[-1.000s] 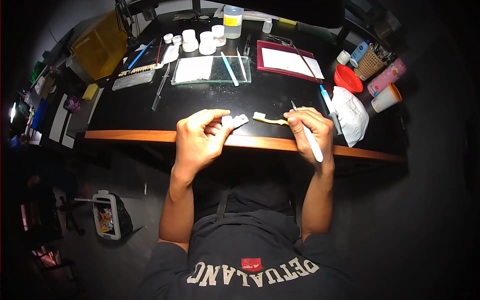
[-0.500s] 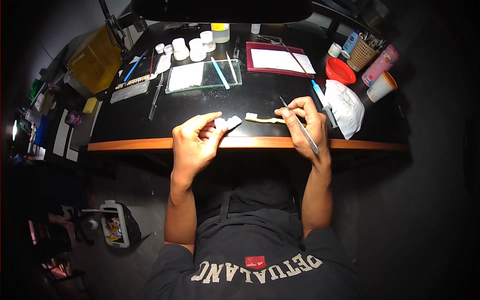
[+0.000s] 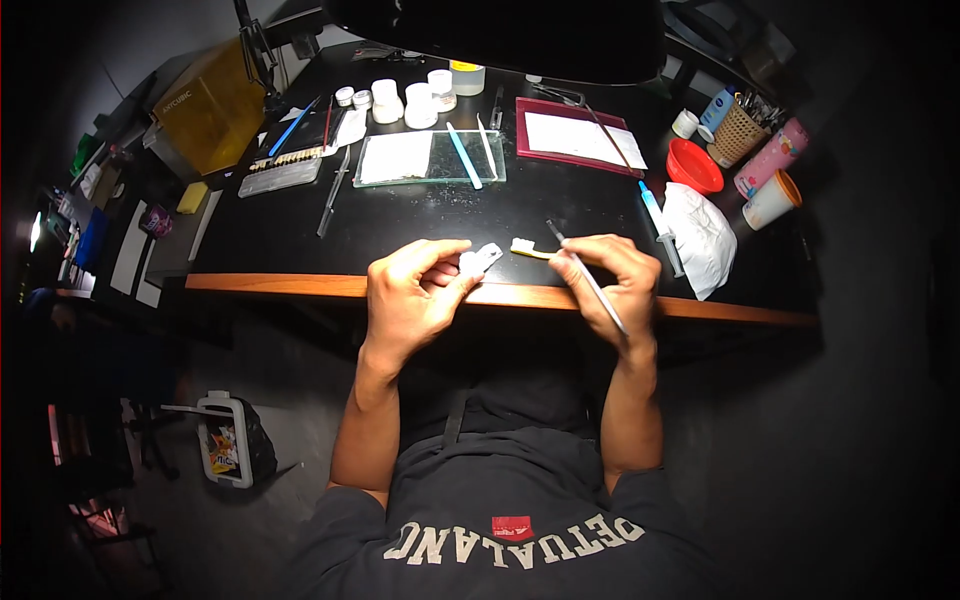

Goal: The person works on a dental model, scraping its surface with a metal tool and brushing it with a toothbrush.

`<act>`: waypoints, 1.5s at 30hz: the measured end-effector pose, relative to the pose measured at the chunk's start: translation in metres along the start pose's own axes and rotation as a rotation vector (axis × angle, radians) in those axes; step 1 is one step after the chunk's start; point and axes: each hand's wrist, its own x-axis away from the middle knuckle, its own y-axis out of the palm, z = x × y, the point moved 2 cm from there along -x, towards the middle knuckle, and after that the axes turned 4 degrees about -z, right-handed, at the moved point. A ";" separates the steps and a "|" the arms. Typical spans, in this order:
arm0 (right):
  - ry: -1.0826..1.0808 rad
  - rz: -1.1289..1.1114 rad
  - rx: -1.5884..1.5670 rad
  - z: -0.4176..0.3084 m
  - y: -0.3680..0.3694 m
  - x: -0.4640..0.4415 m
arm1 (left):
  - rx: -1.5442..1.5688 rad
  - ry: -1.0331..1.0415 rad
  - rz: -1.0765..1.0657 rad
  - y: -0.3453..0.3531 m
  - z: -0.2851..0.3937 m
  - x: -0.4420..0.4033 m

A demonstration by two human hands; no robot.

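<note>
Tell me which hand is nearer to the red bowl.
Right. The right hand, holding a slim tool, is on the near side of the red bowl and to its left; the left hand is much farther left.

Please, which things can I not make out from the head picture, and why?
All in the head view:
White piece: partly hidden by the left grip.
Yellow toothbrush: handle end, hidden by the right grip.
Slim tool: tip detail, too small.
Yellow-labelled bottle: top, covered by the dark overhead panel.
Red board: any writing on its paper, too small.
</note>
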 end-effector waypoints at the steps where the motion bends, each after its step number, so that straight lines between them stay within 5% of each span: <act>1: -0.025 -0.018 -0.009 -0.005 0.005 -0.001 | -0.025 0.004 -0.009 -0.001 0.001 0.000; 24: -0.231 -0.111 -0.098 -0.012 0.033 0.003 | -0.025 -0.021 -0.002 -0.002 0.000 -0.001; 45: -0.062 0.068 -0.172 -0.033 0.057 0.001 | 0.066 0.053 -0.074 -0.004 -0.004 0.004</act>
